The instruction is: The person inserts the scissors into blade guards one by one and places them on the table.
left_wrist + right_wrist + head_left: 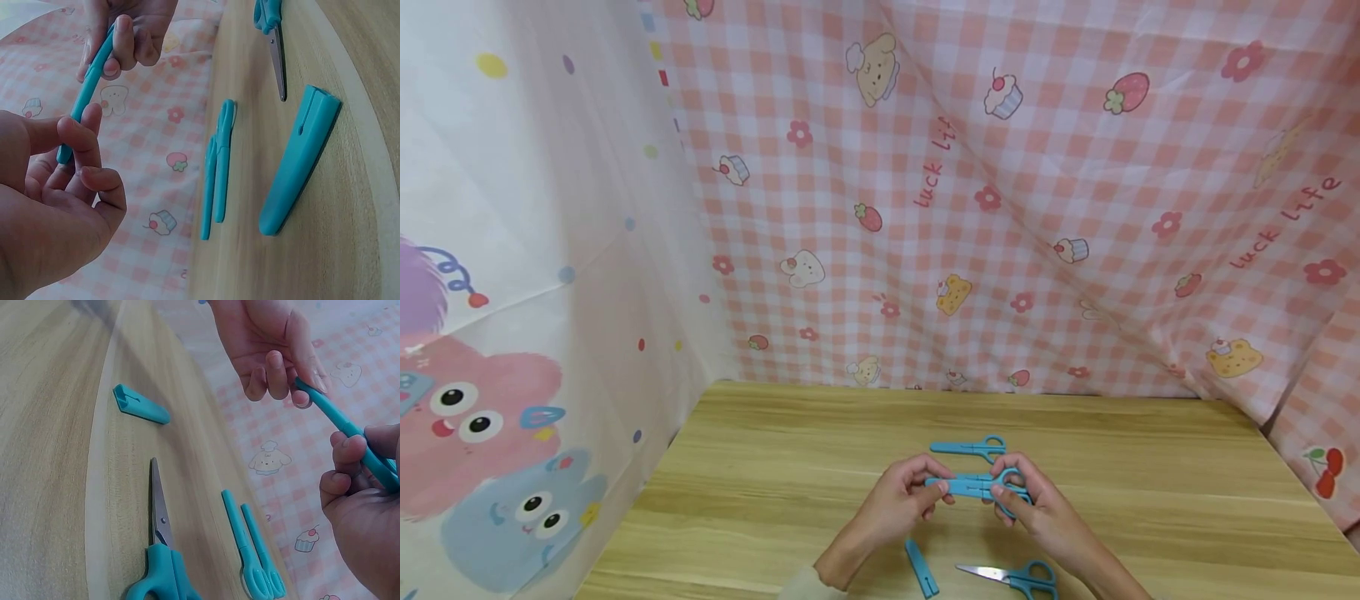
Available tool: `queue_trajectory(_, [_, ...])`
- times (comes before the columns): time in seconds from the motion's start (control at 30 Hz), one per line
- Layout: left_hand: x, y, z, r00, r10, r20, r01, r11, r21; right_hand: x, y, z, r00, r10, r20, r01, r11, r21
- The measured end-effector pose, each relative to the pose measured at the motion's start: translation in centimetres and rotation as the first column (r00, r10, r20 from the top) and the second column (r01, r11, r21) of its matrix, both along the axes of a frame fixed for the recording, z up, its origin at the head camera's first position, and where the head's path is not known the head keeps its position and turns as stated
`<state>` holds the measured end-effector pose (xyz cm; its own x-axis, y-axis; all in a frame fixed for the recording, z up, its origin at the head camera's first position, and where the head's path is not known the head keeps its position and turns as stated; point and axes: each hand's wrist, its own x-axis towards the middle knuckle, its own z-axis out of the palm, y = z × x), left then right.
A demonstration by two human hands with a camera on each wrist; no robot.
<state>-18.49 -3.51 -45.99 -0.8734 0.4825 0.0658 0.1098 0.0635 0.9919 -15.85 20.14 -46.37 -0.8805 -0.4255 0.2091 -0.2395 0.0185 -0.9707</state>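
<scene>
Both hands hold one pair of blue scissors (973, 486) level above the table, its blades inside a matching blue sheath. My left hand (895, 502) pinches the sheath's tip between thumb and fingers. At the other end, my right hand (1037, 510) grips the handle loops. Below the hands lie an uncovered pair of scissors (1032, 577), with bare metal blades, and a loose blue sheath (922, 569). Sheathed scissors (962, 447) lie beyond the hands. Two sheathed pairs (236, 522) lie side by side in the right wrist view.
The wooden table (760, 483) ends at a pink checked cloth (925, 250) hanging along the back. A white cloth (602, 250) with cartoon figures hangs at the left.
</scene>
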Motion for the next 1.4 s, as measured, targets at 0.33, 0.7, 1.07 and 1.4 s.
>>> queue_trajectory(0.33, [-0.03, 0.02, -0.07, 1.000, 0.005, -0.001, -0.005, 1.000, -0.004, 0.00, -0.01, 0.06, 0.999, 0.002, 0.034, -0.002, 1.000, 0.005])
queue_trajectory(0.7, [-0.13, -0.20, -0.13, 1.000, -0.005, -0.011, 0.005, 1.000, -0.012, -0.04, -0.04, 0.11, 0.999, -0.002, 0.041, 0.001, 1.000, 0.024])
queue_trajectory(1.07, [-0.17, -0.23, -0.11, 1.000, -0.005, 0.008, 0.005, 1.000, -0.002, 0.02, -0.05, 0.13, 0.999, -0.013, 0.043, 0.012, 0.999, 0.041])
queue_trajectory(1.4, [-0.22, -0.29, -0.22, 1.000, 0.002, 0.013, -0.002, 1.000, -0.009, -0.03, -0.11, 0.10, 0.999, -0.017, 0.051, 0.015, 0.999, 0.038])
